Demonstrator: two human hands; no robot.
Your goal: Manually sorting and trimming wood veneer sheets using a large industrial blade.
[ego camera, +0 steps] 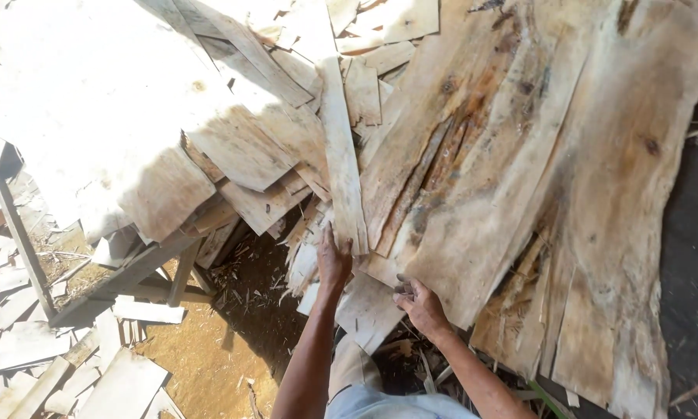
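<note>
Hands outstretched: left hand (333,260) on narrow veneer strip (343,163), right hand (420,304) under wide sheet (473,233).

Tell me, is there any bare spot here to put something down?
Bare ground shows between the wooden frame and the left hand; dark ground lies right of the big veneer sheet. Elsewhere it is crowded: the right hand works amid overlapping strips, and scraps litter the lower left.

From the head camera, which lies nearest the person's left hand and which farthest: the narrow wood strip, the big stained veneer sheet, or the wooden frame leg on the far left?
1. Narrow strip: the left hand touches its lower end.
2. Stained sheet: just to the right, its lower edge by the right hand.
3. Frame leg: far left, well away.
</note>
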